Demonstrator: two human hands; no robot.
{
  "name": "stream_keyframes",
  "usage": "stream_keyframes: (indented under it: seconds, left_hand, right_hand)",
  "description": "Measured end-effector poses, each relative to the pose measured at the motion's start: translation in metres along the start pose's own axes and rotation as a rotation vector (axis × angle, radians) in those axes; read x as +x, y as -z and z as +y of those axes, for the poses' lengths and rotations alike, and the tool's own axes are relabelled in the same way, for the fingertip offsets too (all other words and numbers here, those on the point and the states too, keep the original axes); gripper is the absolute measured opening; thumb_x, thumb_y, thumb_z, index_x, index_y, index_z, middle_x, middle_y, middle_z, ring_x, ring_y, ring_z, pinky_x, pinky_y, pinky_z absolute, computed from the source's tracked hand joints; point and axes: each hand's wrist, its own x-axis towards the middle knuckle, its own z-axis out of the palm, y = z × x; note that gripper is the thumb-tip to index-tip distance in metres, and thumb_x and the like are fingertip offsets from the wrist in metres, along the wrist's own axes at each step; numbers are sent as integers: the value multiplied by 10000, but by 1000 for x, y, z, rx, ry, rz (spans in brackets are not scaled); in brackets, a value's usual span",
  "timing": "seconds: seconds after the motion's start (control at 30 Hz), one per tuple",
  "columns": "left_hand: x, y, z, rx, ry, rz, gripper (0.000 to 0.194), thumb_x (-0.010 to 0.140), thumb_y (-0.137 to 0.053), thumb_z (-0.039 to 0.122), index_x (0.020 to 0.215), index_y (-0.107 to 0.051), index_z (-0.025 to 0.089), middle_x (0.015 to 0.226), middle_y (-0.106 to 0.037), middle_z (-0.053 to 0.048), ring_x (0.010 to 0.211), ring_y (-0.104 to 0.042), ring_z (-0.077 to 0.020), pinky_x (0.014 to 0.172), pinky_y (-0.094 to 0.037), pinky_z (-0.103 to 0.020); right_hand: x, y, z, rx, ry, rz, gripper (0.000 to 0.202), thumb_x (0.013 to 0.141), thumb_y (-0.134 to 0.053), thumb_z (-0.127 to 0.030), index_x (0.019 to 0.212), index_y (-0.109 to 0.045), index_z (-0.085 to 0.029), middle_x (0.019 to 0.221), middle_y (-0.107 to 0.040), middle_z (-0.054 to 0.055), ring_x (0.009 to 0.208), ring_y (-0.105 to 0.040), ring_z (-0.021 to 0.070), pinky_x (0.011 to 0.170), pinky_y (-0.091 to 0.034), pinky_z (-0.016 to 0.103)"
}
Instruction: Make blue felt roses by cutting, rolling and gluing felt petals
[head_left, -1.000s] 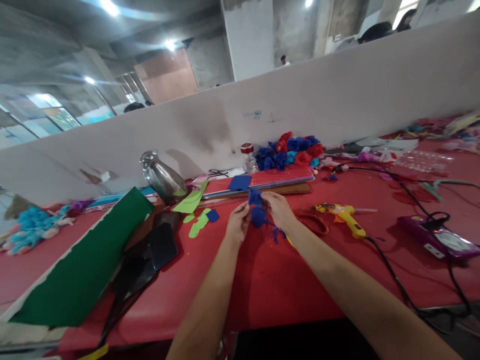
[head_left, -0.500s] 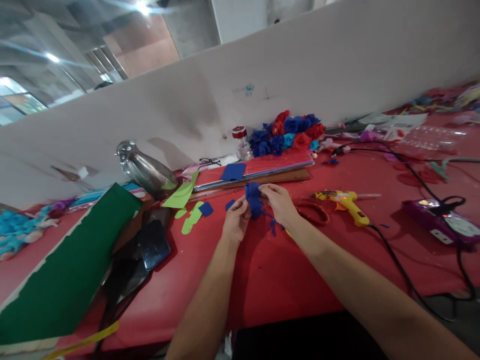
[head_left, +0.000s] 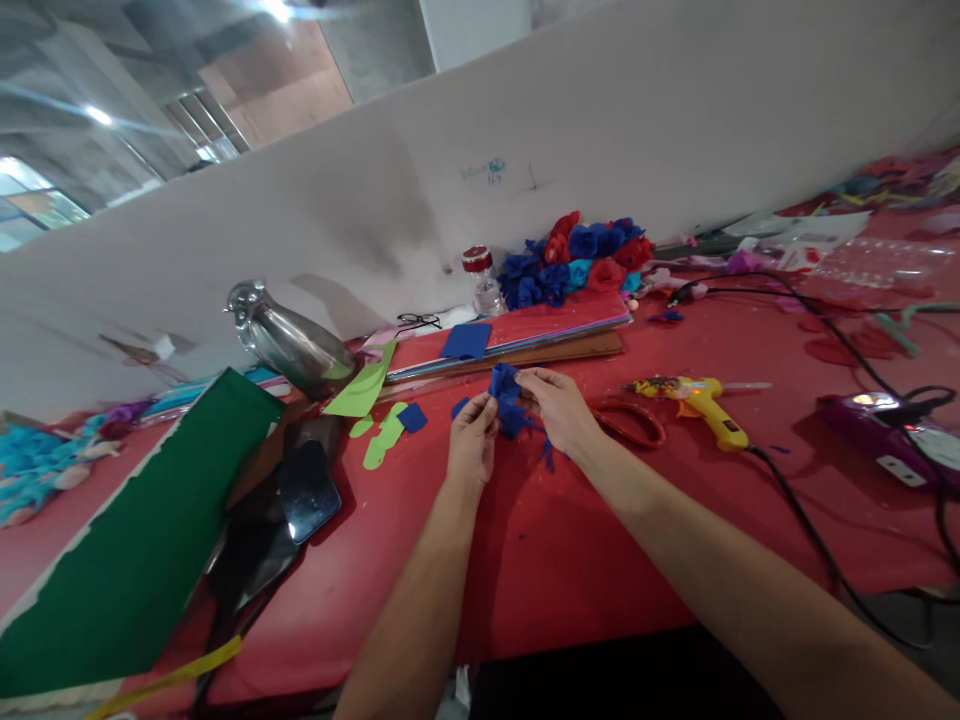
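Between my two hands, above the red table, is a crinkled piece of blue crepe paper. My left hand pinches its left edge between thumb and fingers. At the upper right edge, my right hand is closed on the same paper. Thin blue shreds lie below it. Just beyond my left hand, a small blue paper piece is partly covered. Red-handled scissors rest right of my right hand, partly hidden by it. Farther right lies a yellow hot glue gun.
At the back, red and blue paper flowers are heaped beside a glass jar. A steel jug, light green paper, a phone and a green board occupy the left. A purple power strip with cables sits right.
The blue crepe paper looks more bunched and folded between my fingers than before. Both hands stay in nearly the same place. The view has shifted slightly.
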Motion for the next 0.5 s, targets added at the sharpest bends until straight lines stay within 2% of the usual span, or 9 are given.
stream_keyframes:
  seconds: [0.3,0.5]
  left_hand:
    - [-4,-2,2,-14,-28,31,255,564,-807,193,756,-643,153,651,-587,54,517,-478,-8,552,-380,-153]
    - [-7,-5,3,-49,-21,-27,260,547,-817,214,729,-642,149,626,-568,56,481,-429,-8,495,-345,-159]
  right_hand:
    - [3,4,-1,20,-4,53,119,589,-678,-294,665,-634,-213,622,-656,-14,638,-609,146,635,-484,271]
    - [10,10,2,-22,-197,-100,127,531,-699,-174,645,-648,-197,530,-615,-36,480,-543,87,441,-378,189]
